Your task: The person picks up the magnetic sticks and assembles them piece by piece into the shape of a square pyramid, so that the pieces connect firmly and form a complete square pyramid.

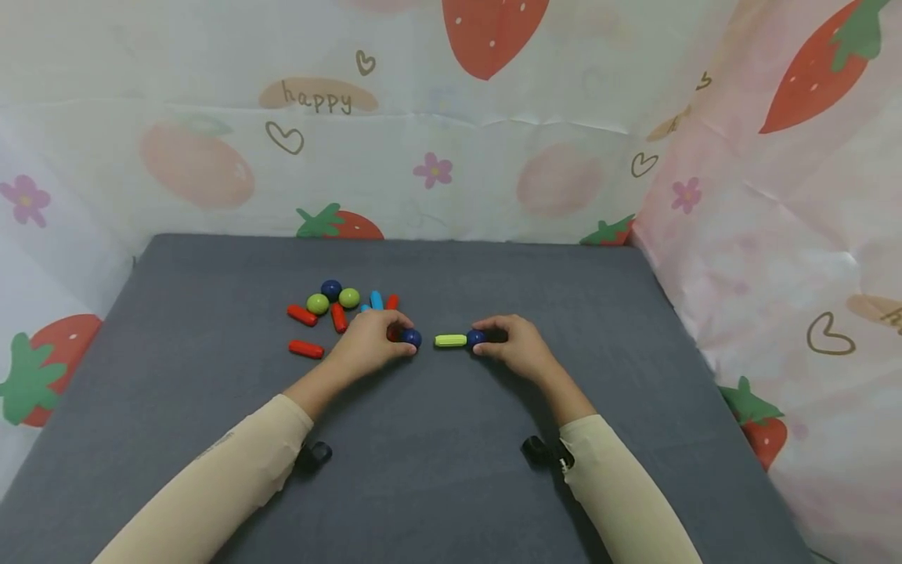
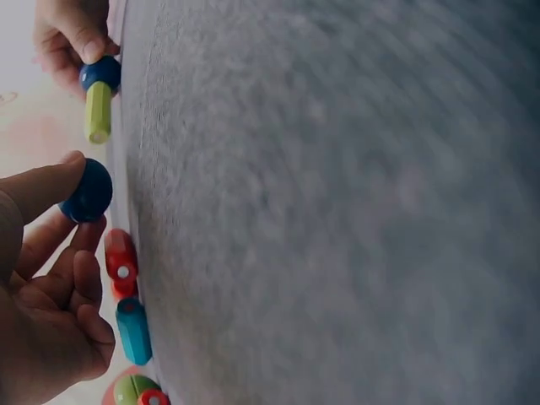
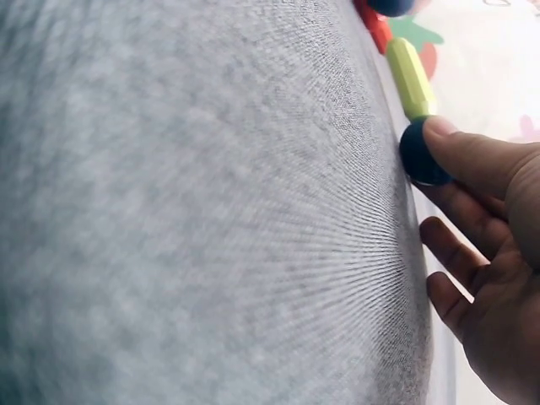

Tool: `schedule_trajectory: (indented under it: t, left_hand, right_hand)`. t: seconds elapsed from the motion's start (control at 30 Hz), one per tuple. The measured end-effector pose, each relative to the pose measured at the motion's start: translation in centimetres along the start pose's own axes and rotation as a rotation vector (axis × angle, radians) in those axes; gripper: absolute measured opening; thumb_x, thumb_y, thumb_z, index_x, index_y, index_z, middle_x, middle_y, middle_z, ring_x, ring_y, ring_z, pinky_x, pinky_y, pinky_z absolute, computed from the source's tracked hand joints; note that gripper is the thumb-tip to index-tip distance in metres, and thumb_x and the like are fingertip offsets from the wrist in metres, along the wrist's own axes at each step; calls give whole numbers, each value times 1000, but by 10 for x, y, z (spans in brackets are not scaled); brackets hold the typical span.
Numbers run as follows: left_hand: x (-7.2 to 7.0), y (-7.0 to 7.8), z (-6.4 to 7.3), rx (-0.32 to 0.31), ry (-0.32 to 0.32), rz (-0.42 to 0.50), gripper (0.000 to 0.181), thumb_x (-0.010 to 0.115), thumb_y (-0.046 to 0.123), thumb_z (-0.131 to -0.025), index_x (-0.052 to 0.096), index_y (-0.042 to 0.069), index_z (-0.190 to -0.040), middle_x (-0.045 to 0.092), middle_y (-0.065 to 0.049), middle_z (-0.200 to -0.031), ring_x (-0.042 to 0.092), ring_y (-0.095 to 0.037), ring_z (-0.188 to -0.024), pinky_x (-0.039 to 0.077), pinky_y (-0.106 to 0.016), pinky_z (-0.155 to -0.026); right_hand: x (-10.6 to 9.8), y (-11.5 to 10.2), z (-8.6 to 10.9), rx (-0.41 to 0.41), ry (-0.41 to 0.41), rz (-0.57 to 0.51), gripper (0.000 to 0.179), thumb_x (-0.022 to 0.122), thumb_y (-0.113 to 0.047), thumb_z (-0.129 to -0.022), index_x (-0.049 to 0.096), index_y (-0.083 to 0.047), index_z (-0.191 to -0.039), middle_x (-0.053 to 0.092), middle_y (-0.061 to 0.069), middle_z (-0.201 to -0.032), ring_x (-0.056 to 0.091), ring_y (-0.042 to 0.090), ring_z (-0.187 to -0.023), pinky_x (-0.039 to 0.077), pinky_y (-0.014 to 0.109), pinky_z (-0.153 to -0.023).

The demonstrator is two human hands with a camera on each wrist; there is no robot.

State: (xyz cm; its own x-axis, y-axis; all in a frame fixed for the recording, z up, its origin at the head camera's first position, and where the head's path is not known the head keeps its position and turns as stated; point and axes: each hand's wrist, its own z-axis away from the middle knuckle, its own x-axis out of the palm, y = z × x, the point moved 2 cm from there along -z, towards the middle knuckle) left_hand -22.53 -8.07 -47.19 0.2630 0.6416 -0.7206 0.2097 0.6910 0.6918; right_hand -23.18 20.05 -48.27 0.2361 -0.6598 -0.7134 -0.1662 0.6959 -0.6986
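Between thumb and fingers, my left hand pinches a dark blue ball. Facing it, my right hand pinches another dark blue ball. A yellow-green rod sticks out of the right ball and points toward the left one, with a short gap between. In the left wrist view the rod's free end shows a small pale dot. Just beyond my left fingers lie red rods and blue rods, partly hidden by that hand.
Left of my left hand lie several red rods, two green balls and a third dark blue ball. All rest on a grey cloth-covered table. A strawberry-print curtain rises behind the table's back edge and along its sides.
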Motion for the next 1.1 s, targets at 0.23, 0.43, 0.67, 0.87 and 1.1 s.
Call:
schedule_trajectory:
  t: [0.23,0.43,0.67,0.87,1.1]
  left_hand:
    - [10,3,-7,10,4,-4,37,83,29,-88,73,15,-120,73,-1,-108,65,-18,-98,53,-40,-88]
    - [16,6,-12,17,11,-35,36,84,30,-87,75,15,-118,74,0,-106,66,-17,-98,53,-40,-89]
    - [18,11,-12,7,20,-73,35,86,30,-85,76,15,-116,74,0,-103,63,-19,-99,51,-40,-89]
    - [19,12,-11,2,16,-78,35,85,31,-86,76,16,-117,74,0,-104,60,-20,-101,49,-40,-88]
    - [18,11,-13,12,6,-75,34,85,30,-86,76,16,-116,74,-1,-107,58,-21,-102,48,-42,-91]
  right_hand:
    - [0,-1,0,7,-3,1,38,82,-26,-89,74,-19,-126,69,4,-128,56,27,-127,41,50,-110]
    - [2,-1,0,3,0,5,38,82,-26,-89,74,-19,-126,69,2,-127,57,26,-125,41,50,-110]
    - [3,0,-2,6,-5,4,38,82,-27,-89,74,-19,-125,70,1,-126,57,25,-125,41,49,-110]
    - [-2,-3,-4,-28,-62,31,40,82,-27,-90,72,-17,-127,68,4,-129,57,26,-128,42,49,-110]
    - [-8,-15,-11,-94,-151,81,39,80,-31,-91,72,-19,-127,68,1,-130,56,24,-129,43,49,-109]
